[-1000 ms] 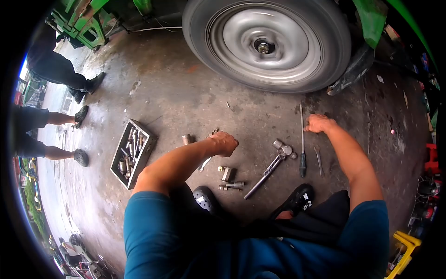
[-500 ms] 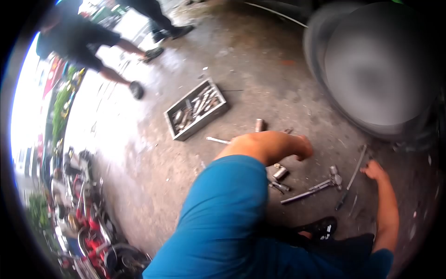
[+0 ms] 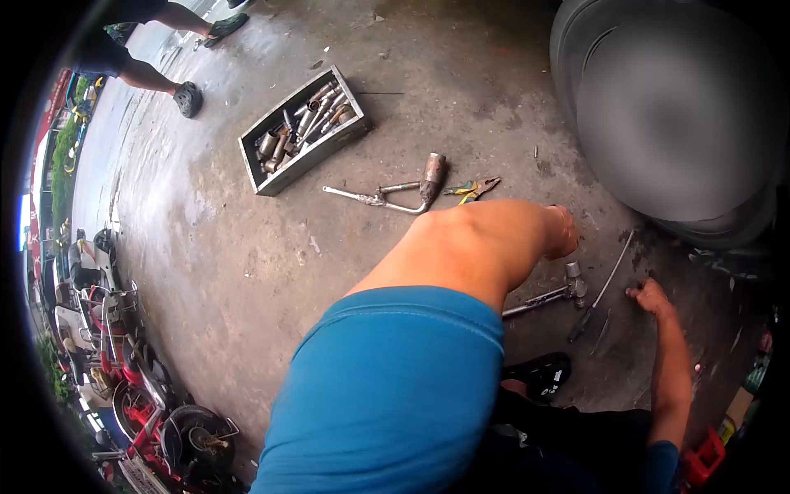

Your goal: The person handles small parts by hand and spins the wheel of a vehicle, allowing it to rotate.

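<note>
My left hand [image 3: 563, 231] reaches over the concrete floor at the end of a bent arm, its fingers turned away and hidden. To the right, my right hand [image 3: 648, 295] is low near the floor with its fingers curled together; whatever they hold, if anything, is too small to make out. Between the hands lies a long screwdriver [image 3: 610, 275] with a dark handle. A hammer [image 3: 576, 285] rests beside it, partly covered by my left arm. Yellow-handled pliers [image 3: 475, 189] and a bent metal wrench [image 3: 368, 198] beside a rusty cylindrical part [image 3: 432, 174] lie beyond that arm.
An open metal box [image 3: 305, 162] of sockets and tools stands on the floor. A large dark round object [image 3: 576, 49], blurred in the middle, fills the upper right. Motorbike parts [image 3: 140, 403] crowd the lower left. Another person's leg [image 3: 152, 78] shows at upper left.
My view has shifted, and my left arm now covers more of the floor tools. The pliers and bent wrench show more fully. My right hand stays low near the screwdriver.
</note>
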The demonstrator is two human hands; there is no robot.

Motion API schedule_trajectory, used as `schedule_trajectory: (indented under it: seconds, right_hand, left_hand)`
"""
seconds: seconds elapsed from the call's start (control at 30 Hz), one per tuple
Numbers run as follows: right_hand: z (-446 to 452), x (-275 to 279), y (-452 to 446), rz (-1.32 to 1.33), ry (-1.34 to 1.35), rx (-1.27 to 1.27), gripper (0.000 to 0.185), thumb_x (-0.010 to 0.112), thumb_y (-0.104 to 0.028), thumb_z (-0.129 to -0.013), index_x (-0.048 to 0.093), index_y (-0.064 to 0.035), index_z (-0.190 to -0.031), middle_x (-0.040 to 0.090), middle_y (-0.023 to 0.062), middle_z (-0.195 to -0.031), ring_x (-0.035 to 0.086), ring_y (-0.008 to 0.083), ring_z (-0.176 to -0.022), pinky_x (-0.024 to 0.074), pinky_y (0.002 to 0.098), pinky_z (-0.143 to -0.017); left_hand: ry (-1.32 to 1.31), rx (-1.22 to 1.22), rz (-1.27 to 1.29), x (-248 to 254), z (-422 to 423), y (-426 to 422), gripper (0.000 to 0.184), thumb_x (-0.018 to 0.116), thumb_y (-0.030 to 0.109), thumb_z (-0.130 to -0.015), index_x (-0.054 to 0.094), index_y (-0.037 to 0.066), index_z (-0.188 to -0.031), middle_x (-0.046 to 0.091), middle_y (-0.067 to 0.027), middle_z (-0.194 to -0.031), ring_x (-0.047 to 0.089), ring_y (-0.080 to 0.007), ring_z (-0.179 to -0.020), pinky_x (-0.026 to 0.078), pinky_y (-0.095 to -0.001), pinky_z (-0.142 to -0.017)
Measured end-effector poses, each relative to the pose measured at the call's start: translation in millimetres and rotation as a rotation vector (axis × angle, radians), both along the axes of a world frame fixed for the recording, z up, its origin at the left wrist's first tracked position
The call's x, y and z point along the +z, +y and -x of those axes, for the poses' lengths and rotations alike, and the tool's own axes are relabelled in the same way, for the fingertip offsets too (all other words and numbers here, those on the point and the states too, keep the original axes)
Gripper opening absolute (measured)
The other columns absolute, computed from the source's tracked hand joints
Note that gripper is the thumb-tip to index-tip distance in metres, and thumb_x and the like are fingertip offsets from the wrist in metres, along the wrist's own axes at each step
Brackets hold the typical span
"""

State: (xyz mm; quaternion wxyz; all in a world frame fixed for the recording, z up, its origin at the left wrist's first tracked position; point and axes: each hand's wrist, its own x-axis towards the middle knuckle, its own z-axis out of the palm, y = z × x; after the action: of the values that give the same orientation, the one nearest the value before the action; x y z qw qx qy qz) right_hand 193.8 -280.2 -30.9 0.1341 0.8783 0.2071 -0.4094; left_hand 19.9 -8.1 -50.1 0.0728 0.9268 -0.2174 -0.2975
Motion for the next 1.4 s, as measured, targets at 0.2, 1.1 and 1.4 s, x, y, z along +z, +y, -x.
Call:
schedule_trajectory:
  seconds: [0.2,1.1,1.4]
  right_hand:
    - [0.1,-0.2,7.5,-0.007,0.020,0.022,0.058,0.069,-0.034,-0.079,0.057,0.0051,-0.122,0.060,0.0237,-0.120,0.055,0.0346,-0.117,0.0419,0.0378,-0.099]
    - [-11.0,-34.6,3.7,-0.016,0.031,0.142,0.057,0.063,-0.044,-0.082,0.058,-0.0072,-0.126,0.055,0.0167,-0.130,0.050,0.0335,-0.123,0.0400,0.0426,-0.102]
    - [-6.7,-25.3,11.7,0.034,0.044,0.139,0.058,0.062,-0.042,-0.083,0.056,-0.0063,-0.128,0.055,0.0164,-0.131,0.050,0.0333,-0.123,0.0395,0.0423,-0.103]
  left_hand:
    - [0.116,0.022,-0.100,-9.7,10.3,30.4,0.036,0.072,0.018,-0.073,0.070,0.011,-0.108,0.067,-0.0114,-0.112,0.062,-0.0283,-0.108,0.050,-0.0410,-0.088]
    - [0.222,-0.002,-0.155,-16.8,28.7,23.8,0.033,0.052,0.009,-0.082,0.062,0.006,-0.113,0.066,-0.0176,-0.108,0.062,-0.0335,-0.105,0.050,-0.0417,-0.086]
    - [0.154,0.012,-0.119,-9.6,32.2,22.9,0.029,0.054,0.008,-0.081,0.065,0.004,-0.107,0.066,-0.0178,-0.108,0.063,-0.0327,-0.104,0.051,-0.0398,-0.086]
